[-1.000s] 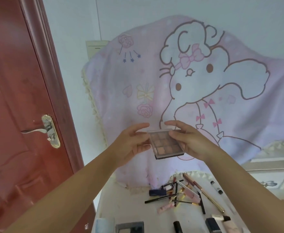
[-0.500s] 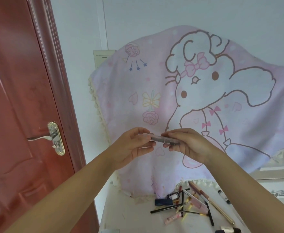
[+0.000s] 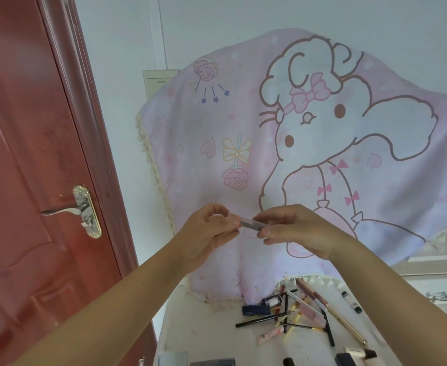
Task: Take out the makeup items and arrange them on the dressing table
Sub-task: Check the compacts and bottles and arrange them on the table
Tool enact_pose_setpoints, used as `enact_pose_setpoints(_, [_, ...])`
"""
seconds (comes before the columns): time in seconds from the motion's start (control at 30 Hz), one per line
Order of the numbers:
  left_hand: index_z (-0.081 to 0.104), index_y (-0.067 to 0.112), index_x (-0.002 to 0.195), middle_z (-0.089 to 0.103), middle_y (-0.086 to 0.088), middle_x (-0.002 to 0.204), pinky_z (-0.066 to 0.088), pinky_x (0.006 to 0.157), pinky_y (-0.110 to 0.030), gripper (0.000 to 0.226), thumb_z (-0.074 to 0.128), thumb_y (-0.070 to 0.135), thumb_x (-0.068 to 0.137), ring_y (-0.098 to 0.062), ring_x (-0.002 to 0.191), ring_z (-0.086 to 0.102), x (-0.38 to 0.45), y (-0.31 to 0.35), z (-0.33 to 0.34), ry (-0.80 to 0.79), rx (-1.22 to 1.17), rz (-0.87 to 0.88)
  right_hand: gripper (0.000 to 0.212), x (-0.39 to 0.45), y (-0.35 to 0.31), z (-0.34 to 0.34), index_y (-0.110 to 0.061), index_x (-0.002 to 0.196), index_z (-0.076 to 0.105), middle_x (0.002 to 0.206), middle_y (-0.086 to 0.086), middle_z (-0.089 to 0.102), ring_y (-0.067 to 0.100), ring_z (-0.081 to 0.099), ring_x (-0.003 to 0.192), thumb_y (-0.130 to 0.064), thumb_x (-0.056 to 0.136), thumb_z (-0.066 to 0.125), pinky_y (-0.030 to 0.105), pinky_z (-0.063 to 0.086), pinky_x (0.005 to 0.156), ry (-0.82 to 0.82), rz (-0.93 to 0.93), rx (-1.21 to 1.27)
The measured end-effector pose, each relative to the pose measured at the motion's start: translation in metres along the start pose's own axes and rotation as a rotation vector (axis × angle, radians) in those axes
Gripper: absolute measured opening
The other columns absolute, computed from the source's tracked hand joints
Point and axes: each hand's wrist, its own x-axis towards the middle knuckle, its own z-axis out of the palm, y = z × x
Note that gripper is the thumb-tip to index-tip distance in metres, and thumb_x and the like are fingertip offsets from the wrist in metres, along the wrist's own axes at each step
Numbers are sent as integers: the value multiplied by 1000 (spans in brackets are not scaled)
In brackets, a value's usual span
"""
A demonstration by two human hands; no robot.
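I see left hand (image 3: 206, 233) and right hand (image 3: 293, 231) pinching a closed eyeshadow palette (image 3: 251, 223) edge-on, raised above the tabletop (image 3: 206, 331) | pencils and tubes (image 3: 296, 313) heaped near its back edge (under the pink cartoon cloth (image 3: 309, 143)) | red door (image 3: 32, 180) at left

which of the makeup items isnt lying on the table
The eyeshadow palette, seen edge-on, pinched between the left hand and right hand above the table.
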Motion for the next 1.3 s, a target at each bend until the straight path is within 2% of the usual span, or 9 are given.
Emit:
enact_pose_setpoints(0.27, [53, 10, 77, 65, 1, 72, 52, 76, -19, 15, 56, -5, 77, -15, 76, 60, -2, -15, 6, -11, 36, 33, 29, -7, 13, -3, -36, 82, 66, 84, -20, 68, -11, 62, 77, -8, 76, 68, 2, 45, 68, 54, -14, -7])
enact_pose_setpoints(0.43, [61, 7, 78, 69, -7, 78, 56, 66, -19, 12, 56, 8, 67, -15, 74, 69, 4, -15, 5, -32, -279, 8, 37, -12, 23, -4, -30, 90, 63, 92, -15, 66, -8, 62, 83, 3, 75, 66, 12, 51, 78, 39, -37, 49])
enact_pose_setpoints(0.53, [70, 8, 72, 72, -6, 77, 55, 59, -17, 25, 49, -2, 81, -12, 71, 70, 7, -16, 8, 51, -336, -11, 40, -11, 25, -4, -21, 89, 66, 84, -7, 66, -7, 63, 71, 15, 72, 62, 6, 48, 64, 219, -91, 156])
enact_pose_setpoints(0.63, [61, 0, 91, 71, -8, 77, 55, 55, -17, 13, 48, -1, 88, -11, 66, 70, 9, -20, 16, 188, -324, -78, 44, -7, 28, -1, -11, 100, 64, 86, -4, 62, -5, 62, 69, 19, 68, 63, 6, 49, 64, 394, -179, 186])
enact_pose_setpoints(0.77, [56, 8, 107, 71, -6, 85, 55, 56, -20, 23, 58, 6, 84, -12, 70, 71, 2, -32, 32, 173, -206, -128, 42, -4, 33, 10, -16, 95, 64, 90, -7, 53, 3, 57, 81, 14, 66, 69, 4, 49, 71, 568, -291, -91])
enact_pose_setpoints(0.87, [62, 18, 96, 72, 1, 74, 54, 54, -18, 19, 53, 4, 87, -9, 64, 69, 2, -28, 37, 219, -136, -108, 41, -8, 31, 10, -21, 91, 64, 91, -5, 50, -3, 59, 77, 14, 70, 67, 4, 48, 68, 512, -353, -173])
enact_pose_setpoints(1.0, [62, 15, 75, 62, 2, 50, 50, 46, -16, 24, 47, -1, 86, -6, 43, 56, 15, -2, 32, 251, -66, -140, 38, -11, 12, -4, -32, 89, 59, 93, -1, 53, 5, 61, 66, 5, 81, 58, 26, 55, 73, 474, -251, 20])
enact_pose_setpoints(1.17, [62, 11, 77, 57, -1, 53, 44, 41, -14, 23, 45, -1, 85, -7, 38, 51, 19, 15, 29, 106, 48, -120, 30, -12, -4, -16, -17, 100, 58, 64, 1, 63, 10, 61, 47, 7, 85, 49, 18, 51, 46, 213, -15, 355])
enact_pose_setpoints(1.3, [54, 13, 84, 56, -4, 70, 50, 48, -14, 12, 52, 2, 88, -5, 45, 56, 21, 14, 32, 163, 24, -41, 32, -9, -2, -14, -16, 95, 58, 46, -3, 62, 9, 58, 42, 10, 85, 44, 17, 49, 43, 314, 18, 421])
